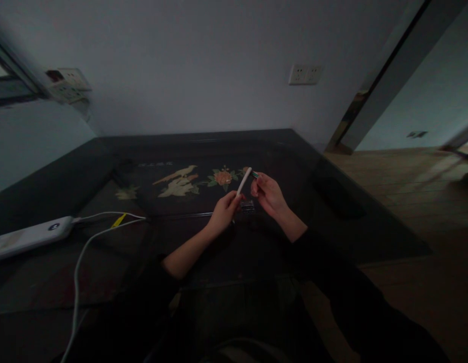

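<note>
My left hand point(223, 212) is closed around the lower part of a slim white stick point(244, 180), which slants up and to the right over the dark table. To the right, my right hand point(270, 195) pinches a small, thin greenish piece point(255, 174) by its end. The greenish piece meets the top of the white stick; whether they are joined I cannot tell in this dim light. Just below and between the hands, a small clear, shiny object point(248, 205) lies on the table.
The dark glossy table point(256, 143) bears painted birds and flowers. At the left lies a white power bank point(31, 238), its white cable point(78, 272) looping toward the front edge. Behind the table is a wall with sockets point(305, 74). A dark flat shape point(338, 196) shows at the right.
</note>
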Action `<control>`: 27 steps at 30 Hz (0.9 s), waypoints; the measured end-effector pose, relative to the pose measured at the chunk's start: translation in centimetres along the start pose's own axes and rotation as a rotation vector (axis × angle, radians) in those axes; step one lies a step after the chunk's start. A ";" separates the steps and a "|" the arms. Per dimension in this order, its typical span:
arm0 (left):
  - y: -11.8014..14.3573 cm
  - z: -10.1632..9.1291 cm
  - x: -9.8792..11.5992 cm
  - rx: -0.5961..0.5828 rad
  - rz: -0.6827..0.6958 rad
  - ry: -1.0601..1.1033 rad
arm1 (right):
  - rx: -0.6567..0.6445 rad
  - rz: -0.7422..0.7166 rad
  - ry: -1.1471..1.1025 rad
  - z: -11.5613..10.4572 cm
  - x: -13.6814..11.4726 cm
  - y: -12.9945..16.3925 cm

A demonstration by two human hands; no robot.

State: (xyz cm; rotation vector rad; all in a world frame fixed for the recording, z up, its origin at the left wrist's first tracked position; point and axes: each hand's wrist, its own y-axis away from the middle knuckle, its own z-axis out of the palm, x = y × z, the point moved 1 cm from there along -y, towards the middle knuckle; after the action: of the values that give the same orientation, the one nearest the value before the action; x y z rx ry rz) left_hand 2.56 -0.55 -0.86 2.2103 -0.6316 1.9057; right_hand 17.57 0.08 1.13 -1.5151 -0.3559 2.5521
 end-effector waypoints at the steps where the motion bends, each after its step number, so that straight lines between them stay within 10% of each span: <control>1: -0.1 -0.1 -0.2 0.009 -0.001 -0.005 | 0.000 0.003 -0.001 0.0 0.0 0.0; 27: 0.1 0.1 -0.3 0.035 0.014 -0.061 | -0.004 0.009 0.020 -0.3 0.1 -0.1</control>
State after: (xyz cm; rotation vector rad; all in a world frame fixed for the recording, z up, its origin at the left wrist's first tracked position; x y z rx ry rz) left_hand 2.62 -0.67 -1.16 2.2994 -0.6289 1.8769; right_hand 17.72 0.25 0.92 -1.5467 -0.3530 2.5425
